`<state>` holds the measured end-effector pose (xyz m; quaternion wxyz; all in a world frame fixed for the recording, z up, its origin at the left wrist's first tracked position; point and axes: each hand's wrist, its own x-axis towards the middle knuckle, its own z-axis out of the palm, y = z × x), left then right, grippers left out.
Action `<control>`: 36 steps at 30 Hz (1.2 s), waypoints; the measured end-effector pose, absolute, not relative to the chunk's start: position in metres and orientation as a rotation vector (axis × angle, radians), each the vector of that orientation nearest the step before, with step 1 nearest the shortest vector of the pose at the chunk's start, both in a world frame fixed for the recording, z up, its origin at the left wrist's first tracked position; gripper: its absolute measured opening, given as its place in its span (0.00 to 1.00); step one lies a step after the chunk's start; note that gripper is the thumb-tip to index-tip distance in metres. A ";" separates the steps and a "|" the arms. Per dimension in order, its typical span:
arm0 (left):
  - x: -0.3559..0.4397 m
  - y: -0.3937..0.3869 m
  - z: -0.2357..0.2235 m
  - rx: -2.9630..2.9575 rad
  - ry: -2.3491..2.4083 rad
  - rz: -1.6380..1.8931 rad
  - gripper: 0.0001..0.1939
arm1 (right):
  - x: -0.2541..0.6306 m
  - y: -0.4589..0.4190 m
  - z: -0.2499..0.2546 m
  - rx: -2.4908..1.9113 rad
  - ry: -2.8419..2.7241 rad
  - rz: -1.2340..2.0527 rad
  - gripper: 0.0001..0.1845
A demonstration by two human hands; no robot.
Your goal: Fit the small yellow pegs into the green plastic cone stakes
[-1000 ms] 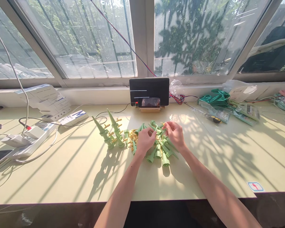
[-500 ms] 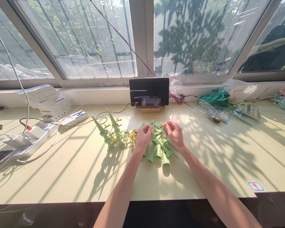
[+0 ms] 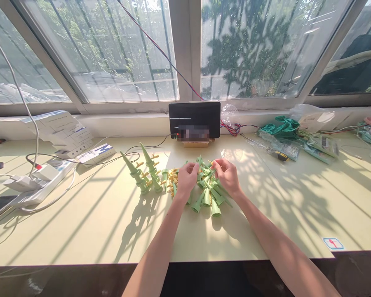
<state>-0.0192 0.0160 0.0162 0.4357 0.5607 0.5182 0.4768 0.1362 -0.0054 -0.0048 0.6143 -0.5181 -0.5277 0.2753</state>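
Note:
My left hand (image 3: 188,176) is closed, thumb and fingers pinched on what looks like a green plastic plant-watering spike (image 3: 199,159), mostly hidden by the fingers. A small yellow plastic valve (image 3: 210,162) is pinched between the fingertips of my right hand (image 3: 226,174), a short gap to the right. Below and between both hands lies a pile of green spikes (image 3: 205,198). Loose yellow valves (image 3: 172,177) are heaped just left of my left hand. Further left, two stacks of green spikes fitted with yellow valves (image 3: 136,175) (image 3: 151,169) stand upright, tips up.
A dark tablet (image 3: 194,117) leans on a wooden stand behind the pile. To the left are white boxes (image 3: 62,132), a power strip (image 3: 46,185) and cables. Plastic bags (image 3: 284,128) and black-and-yellow item (image 3: 280,155) lie at right. A marked sticker (image 3: 333,243) is near the front edge.
Hardly anything differs. Both hands stay at the pile with the same pinching grips, and the view has shifted very slightly.

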 end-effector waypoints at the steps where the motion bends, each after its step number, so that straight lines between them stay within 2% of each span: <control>1: -0.019 0.016 0.016 1.384 1.296 1.192 0.15 | 0.136 -0.005 -0.005 -1.198 -1.217 0.640 0.18; 27: -0.020 0.018 0.016 1.193 1.338 1.290 0.12 | 0.128 -0.005 -0.010 -1.129 -1.352 0.736 0.16; 36: -0.021 0.022 0.010 1.169 1.317 1.357 0.16 | 0.125 -0.009 -0.009 -1.111 -1.446 0.740 0.16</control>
